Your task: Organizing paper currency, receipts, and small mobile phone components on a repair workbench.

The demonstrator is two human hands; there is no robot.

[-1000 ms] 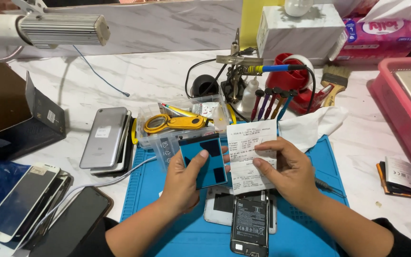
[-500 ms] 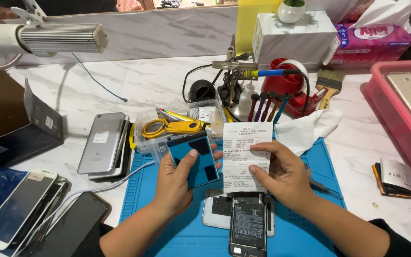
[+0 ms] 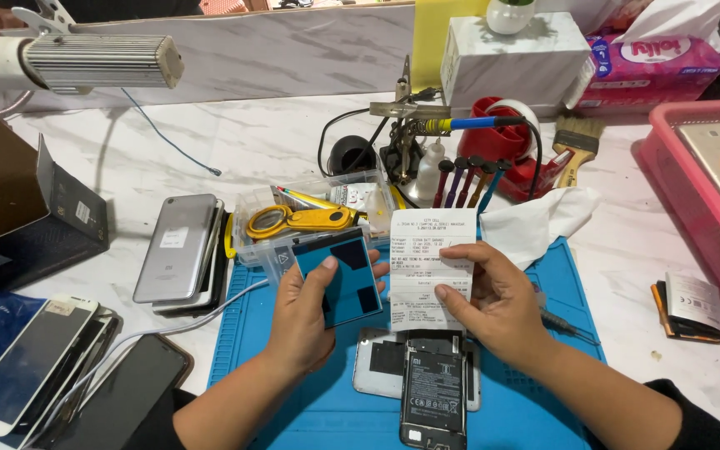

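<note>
Nearest, an opened phone (image 3: 432, 392) lies back-up on the blue mat (image 3: 527, 417), its black battery exposed, flat and matte. Just beyond it, the left hand (image 3: 303, 315) grasps a flat blue packet (image 3: 337, 279), glossy with dark patches, fingers wrapped behind and thumb across its face. The right hand (image 3: 503, 302) pinches a white receipt (image 3: 428, 262), thin paper held upright, thumb in front, fingers behind.

Judgement: both pieces are best held by their edges, the paper kept taut and unfolded, and the packet kept unbent above the mat.

Left of the mat, stacked phones (image 3: 178, 250) rest on the marble counter (image 3: 252, 142), smooth glass and metal. Farther back stand a clear tray (image 3: 310, 218) with yellow tool, screwdrivers (image 3: 468, 179), a bristle brush (image 3: 575, 146) and a pink basket (image 3: 702, 217) at far right
</note>
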